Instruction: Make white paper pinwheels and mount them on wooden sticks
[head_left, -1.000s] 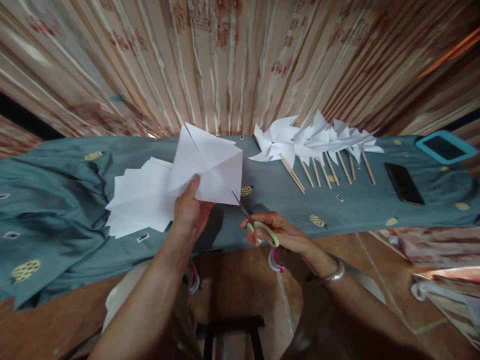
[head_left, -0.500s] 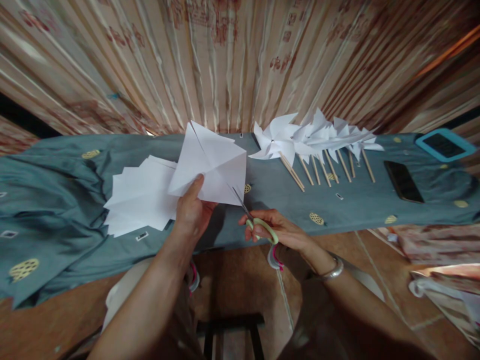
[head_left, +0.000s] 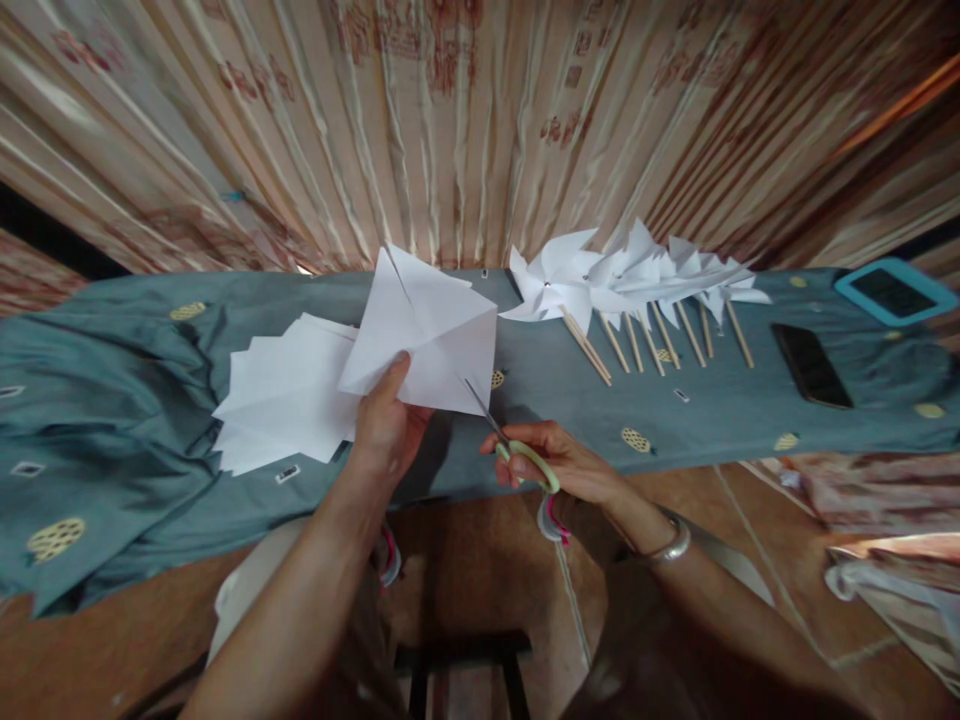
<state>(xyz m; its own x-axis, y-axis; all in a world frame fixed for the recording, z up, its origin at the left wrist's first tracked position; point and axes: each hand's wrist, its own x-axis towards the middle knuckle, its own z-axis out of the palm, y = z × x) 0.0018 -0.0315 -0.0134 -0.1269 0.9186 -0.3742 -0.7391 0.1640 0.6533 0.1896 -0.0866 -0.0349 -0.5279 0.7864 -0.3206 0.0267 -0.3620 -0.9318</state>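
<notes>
A creased white square of paper (head_left: 442,345) is pinched by my left hand (head_left: 390,420), thumb on top and fingers underneath. One slit runs inward from its top corner. My right hand (head_left: 551,458) has its fingers through the pale green handles of a pair of scissors (head_left: 527,462). The blades lie at the paper's lower right corner, pointing toward its centre, and look nearly closed. Left of the held sheet, a loose pile of white paper (head_left: 289,395) lies on the cloth, partly covered by that sheet.
Several white paper pinwheels (head_left: 562,275) with wooden sticks lie in a row at the back right. A dark phone (head_left: 810,365) and a blue-framed tablet (head_left: 896,292) rest farther right. Grey-green patterned cloth (head_left: 142,400) covers the narrow table; a curtain (head_left: 450,130) hangs behind.
The scissor blades have closed along the paper's lower right corner, while my right hand stays almost in place. My left hand keeps its hold. The whole view shifts slightly.
</notes>
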